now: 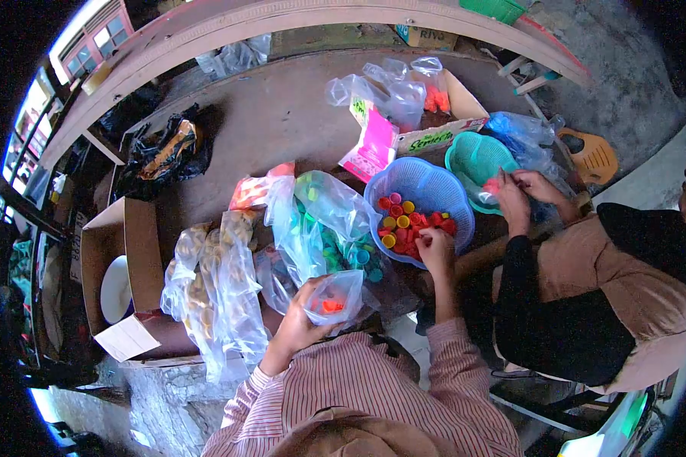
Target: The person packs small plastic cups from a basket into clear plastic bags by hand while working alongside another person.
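My left hand (299, 324) is wrapped round a clear plastic bag (343, 293), its mouth open, with a few orange-red pieces at the bottom. Over the near rim of a blue basket (411, 179), my right hand (437, 250) has its fingers pinched together among small red and yellow caps (404, 221). Whether a cap is between those fingertips is hidden. Just beyond my left hand lies a large clear bag of green and teal caps (324, 221). The blue basket holds several loose caps.
At the right a co-worker's hands (518, 198) are over a green basket (480, 152). Bags of yellowish pieces (221, 282) and a cardboard box (141, 259) lie left. Behind stand an open carton (465, 107) with bags and a black plastic bag (168, 152).
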`<state>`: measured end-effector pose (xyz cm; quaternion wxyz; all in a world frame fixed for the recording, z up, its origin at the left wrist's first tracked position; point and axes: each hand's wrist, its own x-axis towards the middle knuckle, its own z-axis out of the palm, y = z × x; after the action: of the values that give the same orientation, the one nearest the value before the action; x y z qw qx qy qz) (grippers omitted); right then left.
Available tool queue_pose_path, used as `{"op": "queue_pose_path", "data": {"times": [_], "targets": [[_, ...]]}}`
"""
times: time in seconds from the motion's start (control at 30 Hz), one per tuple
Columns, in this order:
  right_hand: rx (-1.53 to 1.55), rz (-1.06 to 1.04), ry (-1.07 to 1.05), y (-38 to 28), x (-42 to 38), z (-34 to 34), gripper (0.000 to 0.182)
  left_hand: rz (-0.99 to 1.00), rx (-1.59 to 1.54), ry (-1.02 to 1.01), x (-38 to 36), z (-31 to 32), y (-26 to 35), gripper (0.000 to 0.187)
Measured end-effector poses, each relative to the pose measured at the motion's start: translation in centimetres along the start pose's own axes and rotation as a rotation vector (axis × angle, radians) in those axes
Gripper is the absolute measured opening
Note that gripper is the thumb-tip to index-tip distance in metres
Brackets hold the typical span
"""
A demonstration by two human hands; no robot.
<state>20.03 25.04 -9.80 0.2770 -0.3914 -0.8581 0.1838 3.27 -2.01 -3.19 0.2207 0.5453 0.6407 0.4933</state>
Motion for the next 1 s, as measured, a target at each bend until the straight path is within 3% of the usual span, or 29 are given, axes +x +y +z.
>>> {"op": "queue_pose_path", "data": {"times": [0.07,0.13,0.2,0.27,0.4,0.47,0.6,0.67,0.7,0.73,0.8,0.83,0.87,0.93,1.0], "targets": [[-0.018,0.016,0.024,0.9,0.8,1.5,0.019,0.008,0.001,-0.006,0.0,0.0,0.0,0.068],[-0.232,0.231,-0.359,-0.1,1.4,1.8,0.030,0.014,0.000,-0.014,0.0,0.1,0.1,0.068],[-0.343,0.178,-0.371,0.6,1.6,3.0,0.029,-0.015,-0.002,-0.018,-0.1,0.1,0.4,0.068],[-0.388,0.265,-0.417,0.9,1.8,3.6,0.027,-0.015,-0.010,-0.021,-0.2,0.1,0.4,0.068],[-0.292,0.160,-0.401,1.6,1.0,3.1,0.018,-0.072,-0.060,-0.055,-0.3,0.2,0.5,0.067],[-0.134,0.039,-0.045,2.6,0.2,3.4,0.012,-0.059,-0.042,-0.047,-0.4,0.2,0.4,0.066],[-0.010,-0.053,0.098,4.8,-0.2,4.2,0.010,-0.053,-0.017,-0.042,-0.5,0.2,0.0,0.066],[0.612,0.354,0.022,5.6,-0.3,4.8,0.013,-0.047,-0.003,-0.039,-0.2,0.0,0.3,0.066],[0.721,0.588,-0.045,3.5,-0.2,3.2,0.019,-0.039,0.011,-0.034,0.1,0.0,0.5,0.065],[0.719,0.586,-0.048,1.3,-0.2,1.7,0.019,-0.040,0.009,-0.031,0.3,0.0,0.5,0.065],[1.380,0.545,-0.137,-1.6,-0.7,-0.1,0.027,-0.037,0.027,-0.037,0.6,0.0,0.5,0.065],[1.553,0.473,-0.221,-1.1,-1.0,0.2,0.034,-0.042,0.026,-0.030,0.7,-0.1,0.6,0.065],[1.552,0.473,-0.231,-1.6,-1.2,0.2,0.034,-0.036,0.011,-0.042,0.8,-0.1,0.7,0.065],[1.796,0.238,-0.291,-4.0,-1.3,-0.4,0.039,-0.037,-0.003,-0.043,1.0,-0.3,0.9,0.064],[1.787,0.330,-0.237,-7.0,-1.5,-1.6,0.037,-0.001,-0.026,-0.009,1.1,-0.6,1.2,0.065]]}}
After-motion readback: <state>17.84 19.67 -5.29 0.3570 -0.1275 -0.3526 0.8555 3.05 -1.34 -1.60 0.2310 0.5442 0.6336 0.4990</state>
